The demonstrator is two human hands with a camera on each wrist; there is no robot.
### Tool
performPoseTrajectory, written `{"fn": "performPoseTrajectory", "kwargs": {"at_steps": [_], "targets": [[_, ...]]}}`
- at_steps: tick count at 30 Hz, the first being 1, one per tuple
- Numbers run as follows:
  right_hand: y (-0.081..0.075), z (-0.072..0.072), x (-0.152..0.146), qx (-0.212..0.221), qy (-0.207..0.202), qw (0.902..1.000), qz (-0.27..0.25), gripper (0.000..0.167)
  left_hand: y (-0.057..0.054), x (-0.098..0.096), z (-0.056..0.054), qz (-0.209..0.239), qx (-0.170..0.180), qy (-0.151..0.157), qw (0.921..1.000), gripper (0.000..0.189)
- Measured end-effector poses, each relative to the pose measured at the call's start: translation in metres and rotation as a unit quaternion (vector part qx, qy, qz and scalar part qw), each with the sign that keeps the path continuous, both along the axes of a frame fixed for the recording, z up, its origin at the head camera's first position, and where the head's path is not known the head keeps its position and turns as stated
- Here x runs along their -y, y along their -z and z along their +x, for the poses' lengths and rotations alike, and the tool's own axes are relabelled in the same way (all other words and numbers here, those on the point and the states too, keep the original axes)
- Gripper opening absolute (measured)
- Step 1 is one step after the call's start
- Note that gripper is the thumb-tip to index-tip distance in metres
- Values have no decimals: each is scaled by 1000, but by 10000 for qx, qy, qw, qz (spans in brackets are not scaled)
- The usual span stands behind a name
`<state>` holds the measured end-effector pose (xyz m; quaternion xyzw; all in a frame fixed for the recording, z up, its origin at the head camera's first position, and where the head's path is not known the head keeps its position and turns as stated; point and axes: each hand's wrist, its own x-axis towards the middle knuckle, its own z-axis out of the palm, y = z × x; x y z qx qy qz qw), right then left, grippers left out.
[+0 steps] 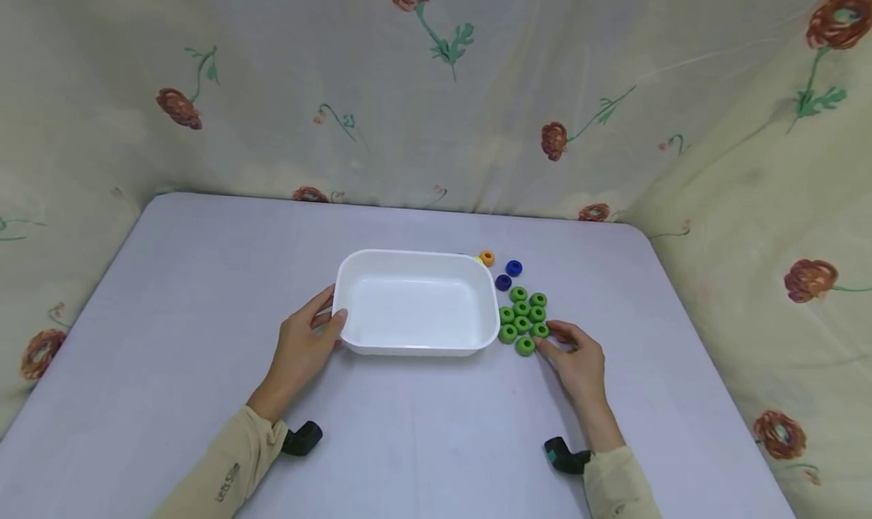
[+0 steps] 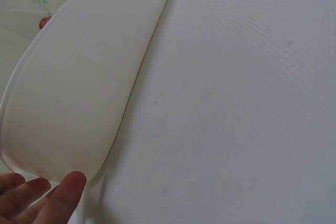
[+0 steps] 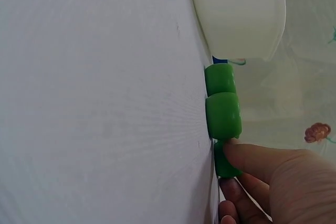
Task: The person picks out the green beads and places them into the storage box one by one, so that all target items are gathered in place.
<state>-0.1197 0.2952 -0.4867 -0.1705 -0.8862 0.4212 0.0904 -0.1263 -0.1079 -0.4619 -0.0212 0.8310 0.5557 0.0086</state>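
Observation:
A white rectangular plastic tray (image 1: 417, 311), with nothing inside, sits mid-table. My left hand (image 1: 303, 352) holds its left end, the thumb over the rim and the other fingers partly hidden along the outer wall. Right of the tray lies a cluster of green ring-shaped beads (image 1: 521, 308). At that cluster's right edge, my right hand (image 1: 579, 362) pinches one green bead (image 3: 223, 164) between thumb and fingers. In the right wrist view two more green beads (image 3: 224, 115) stand in line between this hand and the tray.
Behind the green cluster are two dark blue beads (image 1: 514, 268) and an orange bead (image 1: 487, 258). A bit of a yellow bead (image 1: 478, 259) peeks out by the tray's back right corner. A white cloth covers the table (image 1: 409, 436); flowered curtains (image 1: 272, 88) hang behind and beside it.

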Motion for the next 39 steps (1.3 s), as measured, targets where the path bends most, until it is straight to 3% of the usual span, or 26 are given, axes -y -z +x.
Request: {"fn": "performPoseTrajectory", "kwargs": {"at_steps": [15,30,39], "targets": [[5,-4,-1,21,-108,9999,80,39,1,-1,0,184,-21,96,9998,56],[3,-4,1,-31,-62,9999,157,38,-2,-1,-2,-92,-570,18,9983,56],[3,-4,1,30,-20,9997,243,38,-8,-4,-1,116,-314,-132,9994,53]]}}
